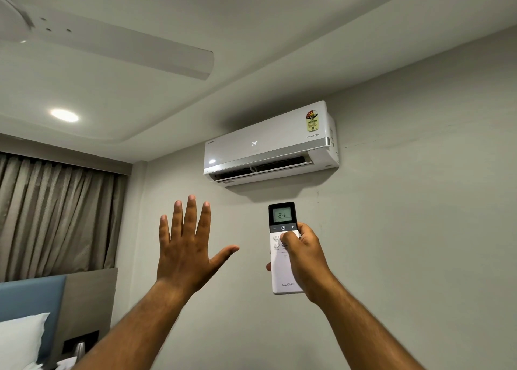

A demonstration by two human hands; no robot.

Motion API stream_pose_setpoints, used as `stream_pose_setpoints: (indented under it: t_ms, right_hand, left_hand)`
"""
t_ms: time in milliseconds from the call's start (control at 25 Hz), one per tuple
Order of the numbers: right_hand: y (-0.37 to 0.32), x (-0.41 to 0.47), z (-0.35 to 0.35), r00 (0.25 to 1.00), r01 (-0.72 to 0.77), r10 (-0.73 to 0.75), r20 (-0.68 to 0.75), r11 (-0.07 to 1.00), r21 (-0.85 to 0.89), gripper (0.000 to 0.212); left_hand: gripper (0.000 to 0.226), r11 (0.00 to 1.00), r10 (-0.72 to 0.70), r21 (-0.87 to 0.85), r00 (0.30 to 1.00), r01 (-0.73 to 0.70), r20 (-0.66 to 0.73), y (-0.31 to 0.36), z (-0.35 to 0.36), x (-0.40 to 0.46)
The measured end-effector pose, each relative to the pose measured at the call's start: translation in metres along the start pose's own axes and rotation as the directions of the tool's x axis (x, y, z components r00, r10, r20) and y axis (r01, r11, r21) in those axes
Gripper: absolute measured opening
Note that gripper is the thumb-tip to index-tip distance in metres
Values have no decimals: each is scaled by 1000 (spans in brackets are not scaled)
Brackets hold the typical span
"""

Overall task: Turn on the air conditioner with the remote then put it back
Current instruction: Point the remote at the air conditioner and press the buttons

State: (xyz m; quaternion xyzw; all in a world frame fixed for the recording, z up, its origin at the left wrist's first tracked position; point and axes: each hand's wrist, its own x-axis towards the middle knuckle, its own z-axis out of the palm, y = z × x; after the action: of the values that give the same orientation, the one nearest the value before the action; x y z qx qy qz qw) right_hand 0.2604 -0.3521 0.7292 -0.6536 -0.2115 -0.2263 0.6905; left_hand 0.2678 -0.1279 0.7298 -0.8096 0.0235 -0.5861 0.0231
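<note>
A white wall-mounted air conditioner (270, 143) hangs high on the grey wall. Its front shows a lit "24" and its lower flap stands open. Below it, my right hand (303, 257) grips a white remote (282, 271) upright, pointed up at the unit. The remote's dark top holds a lit screen reading 24, and my thumb rests on the buttons just under the power key. My left hand (186, 246) is raised to the left of the remote, palm towards the wall, fingers spread, holding nothing.
A white ceiling fan blade (134, 50) reaches across the upper left. A round ceiling light (64, 115) glows. Beige curtains (56, 215) hang at the left above a blue headboard (30, 299) and a white pillow (19, 339).
</note>
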Motion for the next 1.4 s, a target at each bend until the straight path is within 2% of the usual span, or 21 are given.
stream_pose_setpoints:
  t_ms: [880, 1400]
  right_hand:
    - [-6, 2, 9, 1000, 20, -20, -4, 1000, -7, 22]
    - [-11, 3, 6, 1000, 26, -26, -11, 1000, -3, 21]
  left_hand:
    - [105, 997, -58, -54, 998, 56, -32, -13, 1, 0]
    - [105, 997, -41, -67, 999, 40, -17, -10, 0, 1]
